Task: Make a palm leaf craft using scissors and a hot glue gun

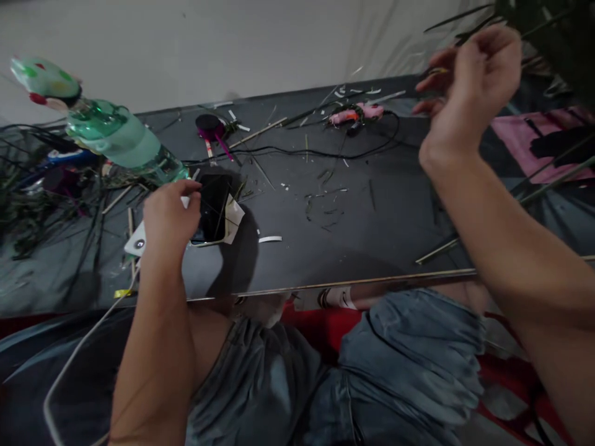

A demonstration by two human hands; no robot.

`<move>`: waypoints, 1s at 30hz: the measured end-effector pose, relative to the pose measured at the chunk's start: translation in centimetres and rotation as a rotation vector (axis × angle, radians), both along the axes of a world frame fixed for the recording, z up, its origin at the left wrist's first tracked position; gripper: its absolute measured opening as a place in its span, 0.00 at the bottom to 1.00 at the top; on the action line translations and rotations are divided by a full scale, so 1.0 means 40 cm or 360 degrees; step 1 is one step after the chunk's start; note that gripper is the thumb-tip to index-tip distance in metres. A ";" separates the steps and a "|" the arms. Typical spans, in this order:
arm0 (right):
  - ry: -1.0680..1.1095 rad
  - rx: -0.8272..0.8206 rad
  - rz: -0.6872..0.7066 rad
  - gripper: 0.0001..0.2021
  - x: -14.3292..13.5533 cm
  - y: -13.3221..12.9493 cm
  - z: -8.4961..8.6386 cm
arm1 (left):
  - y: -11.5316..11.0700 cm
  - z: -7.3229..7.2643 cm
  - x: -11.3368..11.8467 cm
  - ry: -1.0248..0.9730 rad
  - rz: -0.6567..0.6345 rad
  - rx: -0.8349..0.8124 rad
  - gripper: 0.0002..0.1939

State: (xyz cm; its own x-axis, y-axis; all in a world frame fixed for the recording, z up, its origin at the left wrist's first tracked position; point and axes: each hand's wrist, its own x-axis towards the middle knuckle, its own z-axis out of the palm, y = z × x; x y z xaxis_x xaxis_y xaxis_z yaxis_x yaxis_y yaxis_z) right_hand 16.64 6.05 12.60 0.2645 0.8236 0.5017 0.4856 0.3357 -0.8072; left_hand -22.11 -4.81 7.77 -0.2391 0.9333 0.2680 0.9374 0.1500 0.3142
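Dark tabletop [325, 254] strewn with stalks [259, 133], phone [214, 207] lying at left.
Left hand [170, 214] curled beside the phone, probably stiff, slick, fragile, best held by its sides; farther, raised right hand [469, 93], fingers bent. Cannot tell whether either grips anything.

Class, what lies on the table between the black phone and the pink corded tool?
In the head view, a black cable and thin plant clippings lie between the phone and pink tool.
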 end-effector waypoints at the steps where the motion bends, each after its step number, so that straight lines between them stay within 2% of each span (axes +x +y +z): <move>1: 0.0108 -0.0173 0.0006 0.18 0.019 0.011 0.002 | 0.002 -0.006 0.004 -0.0013 -0.0056 -0.0053 0.14; 3: 0.0115 -0.0585 0.0109 0.23 0.056 0.020 -0.011 | 0.004 -0.015 0.004 -0.0046 -0.0163 -0.0147 0.15; 5: -0.0232 -0.0945 0.0239 0.26 0.087 0.007 -0.048 | 0.004 -0.017 -0.004 -0.0055 -0.0211 -0.0148 0.16; 6: -0.0547 -0.1019 0.0224 0.30 0.102 -0.007 -0.071 | 0.003 -0.016 -0.010 -0.0047 -0.0214 -0.0120 0.16; 8: -0.0832 -0.0976 0.0131 0.51 0.134 -0.046 -0.115 | 0.000 -0.013 -0.020 -0.0016 -0.0141 -0.0026 0.18; 9: -0.0968 -0.0893 0.0070 0.56 0.154 -0.070 -0.130 | -0.003 -0.010 -0.025 -0.0001 -0.0078 0.0011 0.18; 10: -0.1005 -0.0828 0.0017 0.56 0.179 -0.096 -0.140 | -0.005 -0.008 -0.029 0.0010 -0.0015 0.0020 0.18; 12: -0.1023 -0.0750 0.0016 0.43 0.243 -0.153 -0.146 | -0.009 -0.005 -0.040 0.0021 0.0125 -0.0025 0.19; 14: -0.1143 -0.0683 0.0127 0.24 0.320 -0.212 -0.143 | -0.013 0.000 -0.061 0.0003 0.0258 -0.0086 0.19; 16: -0.1186 -0.0624 0.0286 0.17 0.396 -0.268 -0.146 | -0.018 0.010 -0.094 -0.0018 0.0386 -0.0068 0.18; 19: -0.1261 -0.0554 0.0393 0.19 0.473 -0.330 -0.172 | -0.034 0.035 -0.147 0.0010 0.0577 0.0039 0.14; 22: -0.1336 -0.0503 0.0365 0.18 0.485 -0.359 -0.207 | -0.057 0.060 -0.169 0.0037 0.0688 0.0081 0.11; 26: -0.1488 -0.0536 0.0380 0.15 0.461 -0.362 -0.237 | -0.072 0.064 -0.143 0.0039 0.0642 0.0061 0.09; 30: -0.1605 -0.0429 0.0434 0.17 0.461 -0.345 -0.226 | -0.071 0.045 -0.112 0.0068 0.0676 0.0162 0.13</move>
